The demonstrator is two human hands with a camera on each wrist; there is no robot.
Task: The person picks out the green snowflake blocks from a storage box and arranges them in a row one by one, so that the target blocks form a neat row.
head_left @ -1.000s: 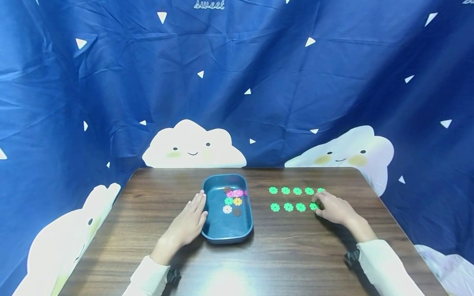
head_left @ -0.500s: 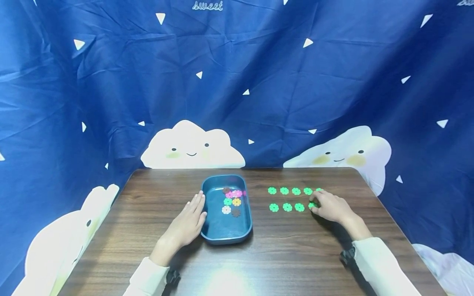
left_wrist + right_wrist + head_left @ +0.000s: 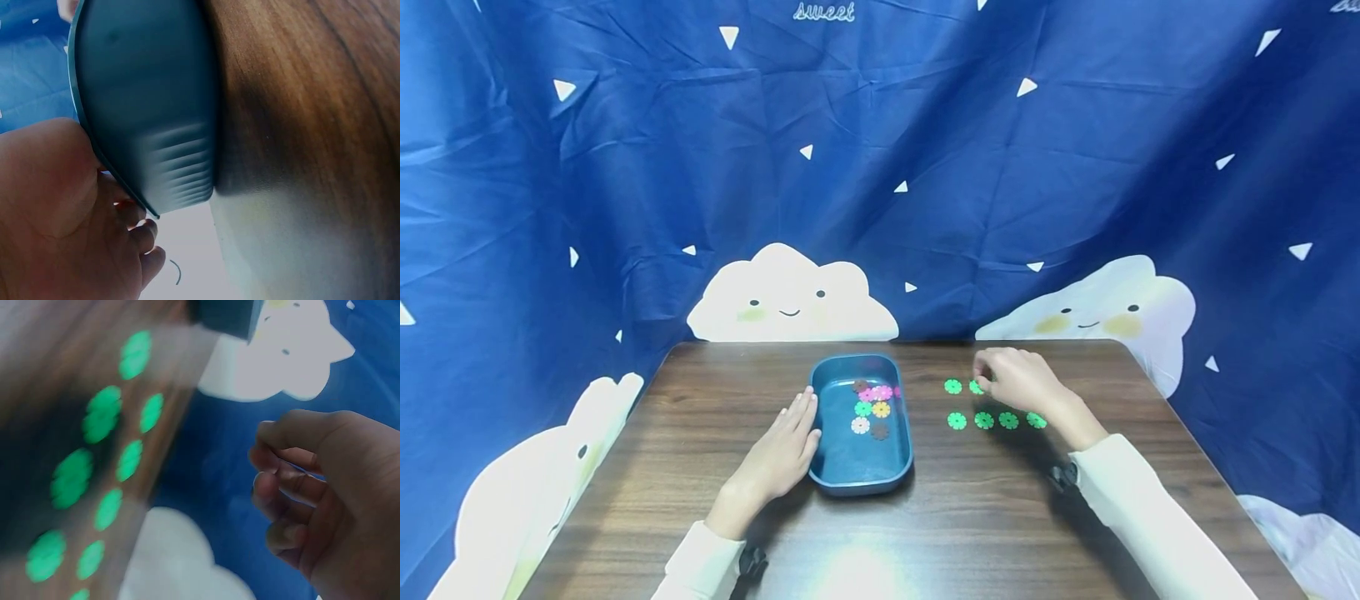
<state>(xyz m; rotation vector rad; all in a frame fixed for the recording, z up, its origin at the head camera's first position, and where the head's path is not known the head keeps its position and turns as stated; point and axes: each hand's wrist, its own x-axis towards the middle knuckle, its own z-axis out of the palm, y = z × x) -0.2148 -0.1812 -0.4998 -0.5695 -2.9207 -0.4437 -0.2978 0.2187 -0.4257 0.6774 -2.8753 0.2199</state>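
A dark teal tray [image 3: 859, 486] stands on the table, holding several flower-shaped discs, such as a yellow disc [image 3: 881, 409] and a white disc [image 3: 860, 425]. My left hand [image 3: 775, 454] rests against its left side with straight fingers along the rim; the left wrist view shows the ribbed outer wall [image 3: 150, 94]. Right of the tray lie two rows of green flower discs, among them a near-row disc [image 3: 957, 421]. My right hand [image 3: 1021, 382] is raised over the far row, covering part of it. In the right wrist view its fingers curl loosely, with nothing seen between them.
The brown wooden table [image 3: 985, 533] carries the tray and the discs. Behind it hangs a blue curtain [image 3: 955, 167] with white clouds and triangles. The dark device [image 3: 1063, 477] on the right wrist hangs low above the tabletop.
My right hand has left the right end of the green rows and moved left and up over the far row. The left hand and the tray stay put.
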